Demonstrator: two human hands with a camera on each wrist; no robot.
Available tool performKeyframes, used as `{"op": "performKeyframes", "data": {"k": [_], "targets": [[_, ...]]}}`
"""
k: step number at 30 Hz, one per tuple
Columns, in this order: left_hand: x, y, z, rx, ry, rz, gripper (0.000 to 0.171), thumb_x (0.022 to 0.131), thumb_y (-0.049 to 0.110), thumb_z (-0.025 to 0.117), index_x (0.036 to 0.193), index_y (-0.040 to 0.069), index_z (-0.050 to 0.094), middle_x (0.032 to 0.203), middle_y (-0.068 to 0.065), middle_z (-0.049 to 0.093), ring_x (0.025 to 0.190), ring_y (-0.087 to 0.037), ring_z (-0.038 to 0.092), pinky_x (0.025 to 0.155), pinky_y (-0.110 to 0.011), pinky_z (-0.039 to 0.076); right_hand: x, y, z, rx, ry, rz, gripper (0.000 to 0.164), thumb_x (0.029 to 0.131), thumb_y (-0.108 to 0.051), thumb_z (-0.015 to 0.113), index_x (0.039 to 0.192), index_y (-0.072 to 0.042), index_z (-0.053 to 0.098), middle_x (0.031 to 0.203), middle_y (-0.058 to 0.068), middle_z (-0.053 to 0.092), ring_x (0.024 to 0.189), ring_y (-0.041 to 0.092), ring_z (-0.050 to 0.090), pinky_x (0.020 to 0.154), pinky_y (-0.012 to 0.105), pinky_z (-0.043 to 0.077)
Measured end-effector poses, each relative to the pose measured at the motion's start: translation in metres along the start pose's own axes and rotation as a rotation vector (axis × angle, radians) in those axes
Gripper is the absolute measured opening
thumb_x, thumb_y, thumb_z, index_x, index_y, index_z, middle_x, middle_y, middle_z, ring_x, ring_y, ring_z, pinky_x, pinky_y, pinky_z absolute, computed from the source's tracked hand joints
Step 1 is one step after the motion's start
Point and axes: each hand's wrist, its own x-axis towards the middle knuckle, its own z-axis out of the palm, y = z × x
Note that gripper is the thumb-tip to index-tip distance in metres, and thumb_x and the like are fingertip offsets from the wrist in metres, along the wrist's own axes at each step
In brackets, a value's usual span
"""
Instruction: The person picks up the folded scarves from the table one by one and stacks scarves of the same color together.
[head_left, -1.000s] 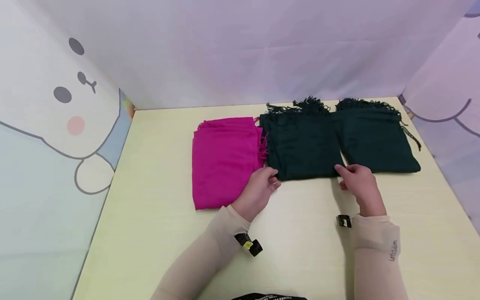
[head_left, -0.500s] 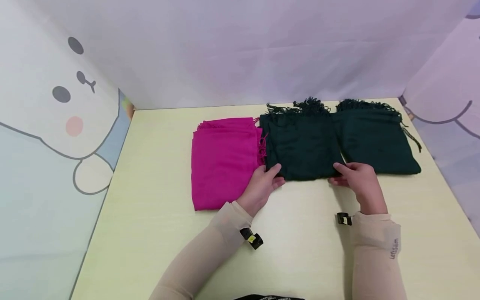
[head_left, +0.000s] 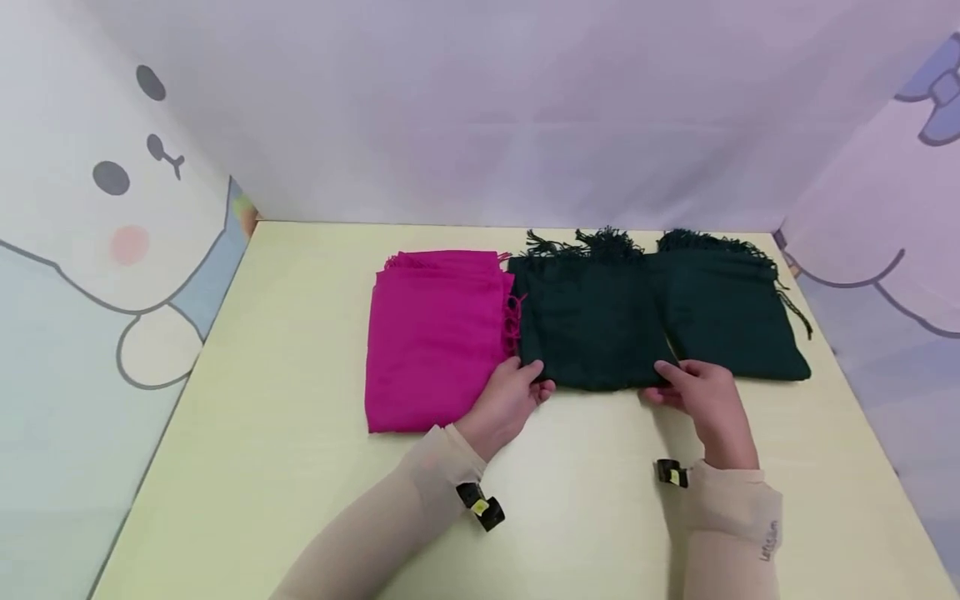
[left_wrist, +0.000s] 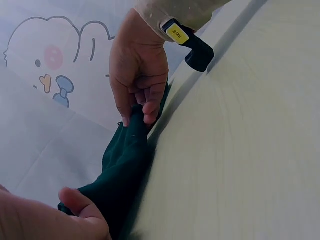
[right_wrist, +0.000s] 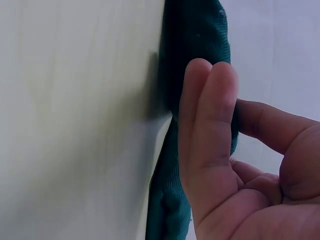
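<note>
In the head view a folded dark green scarf (head_left: 588, 321) lies flat, its fringe toward the back wall. My left hand (head_left: 504, 402) holds its near left corner, thumb on top. At the near right corner my right hand (head_left: 707, 408) pinches the edge, with the thumb above and fingers below. The left wrist view shows that right hand (left_wrist: 139, 65) gripping bunched green cloth (left_wrist: 125, 155). In the right wrist view two fingers (right_wrist: 212, 115) lie along the scarf's edge. A folded magenta scarf (head_left: 435, 342) sits partly under my left hand, touching the green scarf's left side.
A second folded dark green scarf (head_left: 727, 321) lies right beside the middle one, a narrow gap opening between them near the front. Pale table surface (head_left: 247, 400) extends left and in front. A light cloth wall (head_left: 487, 117) stands along the table's back edge.
My left thumb has shifted onto the scarf's corner, and the right fingers have reached further under its edge. The scarves keep their places side by side; the head view has tilted slightly.
</note>
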Motion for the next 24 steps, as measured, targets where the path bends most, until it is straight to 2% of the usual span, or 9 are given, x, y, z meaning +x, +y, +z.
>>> {"op": "performKeyframes", "data": {"k": [3, 6, 10, 13, 17, 24], "targets": [[-0.005, -0.004, 0.003, -0.037, -0.022, -0.02, 0.044, 0.106, 0.008, 0.044, 0.145, -0.005, 0.027, 0.124, -0.014, 0.041, 0.08, -0.017, 0.05, 0.073, -0.022, 0.046, -0.007, 0.005, -0.008, -0.022, 0.003, -0.028, 0.056, 0.098, -0.047, 0.059, 0.121, 0.005, 0.053, 0.089, 0.004, 0.075, 0.086, 0.016, 0.074, 0.094, 0.024, 0.052], [-0.009, -0.008, 0.004, -0.054, -0.024, -0.031, 0.042, 0.106, 0.007, 0.044, 0.144, -0.005, 0.028, 0.125, -0.013, 0.041, 0.081, -0.017, 0.05, 0.074, -0.022, 0.046, -0.014, 0.007, -0.013, -0.02, -0.002, -0.044, 0.055, 0.099, -0.045, 0.059, 0.115, 0.007, 0.053, 0.087, 0.005, 0.074, 0.084, 0.018, 0.075, 0.077, 0.014, 0.054], [-0.015, -0.01, 0.001, -0.018, -0.02, -0.028, 0.041, 0.106, 0.008, 0.045, 0.142, -0.006, 0.03, 0.12, -0.012, 0.042, 0.08, -0.017, 0.05, 0.075, -0.023, 0.045, -0.021, 0.009, -0.013, -0.013, -0.021, -0.047, 0.052, 0.099, -0.042, 0.06, 0.112, 0.007, 0.053, 0.083, 0.004, 0.073, 0.078, 0.019, 0.074, 0.074, 0.02, 0.058], [-0.021, -0.01, -0.004, 0.039, -0.037, -0.02, 0.033, 0.106, 0.009, 0.047, 0.134, -0.005, 0.036, 0.112, -0.01, 0.044, 0.08, -0.017, 0.051, 0.075, -0.023, 0.045, -0.023, 0.012, -0.012, -0.005, -0.037, -0.056, 0.045, 0.1, -0.038, 0.06, 0.107, 0.006, 0.056, 0.08, 0.005, 0.072, 0.071, 0.018, 0.072, 0.072, 0.026, 0.06], [-0.027, -0.011, -0.01, 0.12, -0.072, -0.017, 0.023, 0.106, 0.012, 0.048, 0.123, -0.001, 0.041, 0.106, -0.009, 0.046, 0.08, -0.018, 0.053, 0.073, -0.024, 0.046, -0.026, 0.017, -0.012, 0.0, -0.061, -0.061, 0.037, 0.101, -0.034, 0.06, 0.099, 0.003, 0.061, 0.078, 0.006, 0.07, 0.066, 0.016, 0.068, 0.068, 0.029, 0.06], [-0.035, -0.013, -0.02, 0.232, -0.1, -0.039, 0.016, 0.106, 0.014, 0.049, 0.116, 0.003, 0.043, 0.105, -0.01, 0.05, 0.079, -0.019, 0.055, 0.071, -0.024, 0.047, -0.028, 0.023, -0.012, -0.035, -0.097, -0.068, 0.037, 0.102, -0.033, 0.058, 0.096, 0.003, 0.062, 0.076, 0.006, 0.068, 0.062, 0.015, 0.065, 0.065, 0.031, 0.06]]}}
